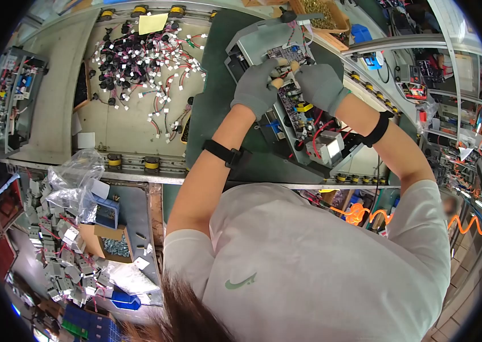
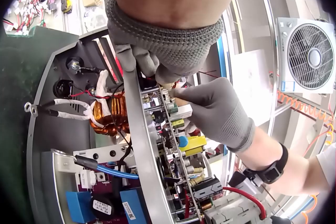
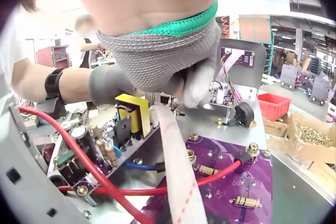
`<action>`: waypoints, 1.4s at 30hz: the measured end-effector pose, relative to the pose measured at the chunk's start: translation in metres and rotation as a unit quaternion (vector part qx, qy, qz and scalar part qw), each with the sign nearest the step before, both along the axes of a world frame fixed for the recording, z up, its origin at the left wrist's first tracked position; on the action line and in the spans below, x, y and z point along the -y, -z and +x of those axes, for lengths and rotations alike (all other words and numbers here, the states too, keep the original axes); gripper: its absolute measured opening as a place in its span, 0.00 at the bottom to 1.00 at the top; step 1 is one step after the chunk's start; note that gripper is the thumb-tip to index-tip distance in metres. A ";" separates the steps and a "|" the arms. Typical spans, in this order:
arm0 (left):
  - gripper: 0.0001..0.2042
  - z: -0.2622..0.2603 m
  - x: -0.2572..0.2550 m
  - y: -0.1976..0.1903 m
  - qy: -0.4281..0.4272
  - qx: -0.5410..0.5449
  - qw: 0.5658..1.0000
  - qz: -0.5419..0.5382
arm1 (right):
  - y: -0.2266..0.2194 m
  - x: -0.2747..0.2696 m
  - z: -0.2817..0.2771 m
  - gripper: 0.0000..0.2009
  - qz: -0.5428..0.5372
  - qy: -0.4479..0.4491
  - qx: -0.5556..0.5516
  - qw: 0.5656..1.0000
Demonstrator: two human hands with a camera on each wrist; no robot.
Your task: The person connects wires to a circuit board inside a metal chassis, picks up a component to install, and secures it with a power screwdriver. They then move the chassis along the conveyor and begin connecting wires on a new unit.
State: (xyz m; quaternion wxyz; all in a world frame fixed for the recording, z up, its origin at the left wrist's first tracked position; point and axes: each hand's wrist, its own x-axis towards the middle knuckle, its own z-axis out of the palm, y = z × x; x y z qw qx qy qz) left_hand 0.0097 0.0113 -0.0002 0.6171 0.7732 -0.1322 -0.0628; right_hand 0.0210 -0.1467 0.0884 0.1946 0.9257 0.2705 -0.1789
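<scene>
An angled grey metal chassis (image 1: 241, 43) (image 2: 39, 145) holds an upright circuit board (image 2: 176, 145) with a yellow transformer (image 2: 193, 146) (image 3: 137, 116). Both hands wear grey gloves with bare fingertips. Over the board, the left hand (image 1: 256, 88) (image 2: 163, 50) bends its fingers down at the board's edge. The right hand (image 1: 319, 85) (image 2: 218, 111) (image 3: 163, 71) meets it from the other side, thumb and finger close to the left fingertips. Whatever lies between the fingertips is hidden. A purple board (image 3: 236, 174) and red cable (image 3: 210, 180) lie beside the right hand in the right wrist view.
Wired black parts (image 1: 132, 62) are heaped left of the green mat (image 1: 206, 125). Another chassis (image 1: 15, 102) stands at far left. A box of brass screws (image 1: 320, 14) (image 3: 312, 137) and a red bin (image 3: 273, 106) stand beyond. Copper coils (image 2: 113, 113) sit inside the chassis.
</scene>
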 end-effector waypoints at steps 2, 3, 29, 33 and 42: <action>0.16 -0.002 0.002 0.006 -0.023 0.132 0.990 0.045 | -0.006 -0.008 0.005 0.08 -0.017 -0.011 -0.013 1.000; 0.16 -0.003 0.002 0.005 -0.018 0.130 0.990 0.044 | -0.008 -0.010 0.006 0.07 -0.033 -0.022 -0.023 0.999; 0.19 -0.007 -0.007 -0.036 0.008 0.299 0.891 0.342 | -0.052 0.037 -0.174 0.22 0.289 0.325 0.411 0.801; 0.21 -0.002 -0.002 -0.028 0.038 0.288 0.889 0.355 | -0.021 0.016 -0.202 0.34 0.320 0.517 0.382 0.696; 0.16 0.000 0.000 -0.022 0.086 0.171 0.975 0.116 | 0.013 0.012 -0.205 0.35 0.533 0.552 0.328 0.550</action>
